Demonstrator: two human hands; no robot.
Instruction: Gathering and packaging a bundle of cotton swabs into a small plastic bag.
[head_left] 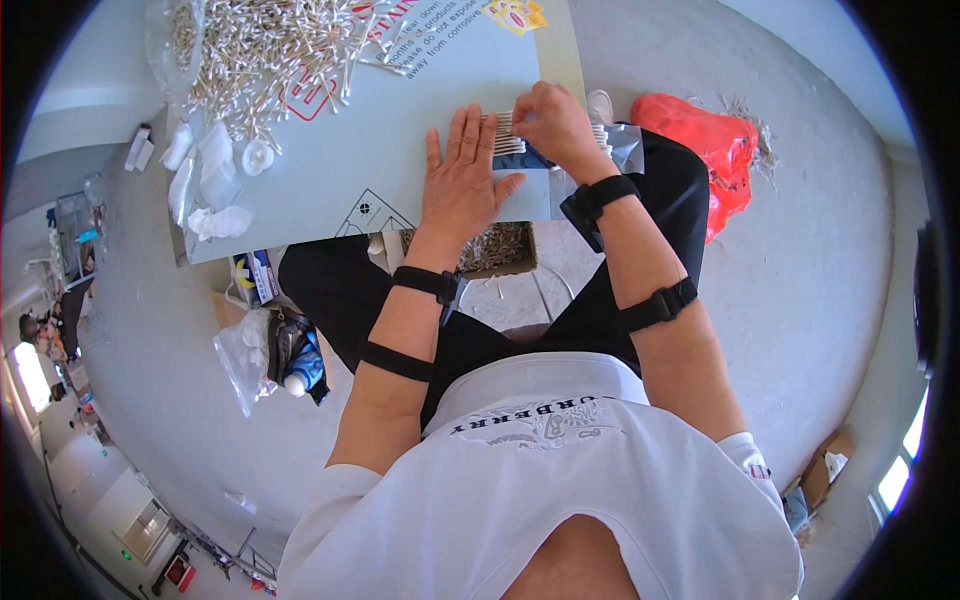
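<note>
My left hand (463, 172) lies flat on the pale board, its fingers stretched out and its thumb apart. Beside its fingertips is a neat row of cotton swabs (506, 134), laid side by side over a dark blue strip (522, 160). My right hand (557, 128) is closed in a pinch at this row, thumb and fingertips on the swabs. More white swab tips (601, 138) show past its outer side, next to a shiny silvery film (627, 150). The right palm hides the middle of the row.
A large heap of loose cotton swabs (265, 60) covers the board's (330, 170) far left, near white plastic pieces (215, 170). Below the board stands an open box of swabs (500, 250). A red plastic bag (700, 150) lies on the floor at right; a bag with items (290, 350) is at left.
</note>
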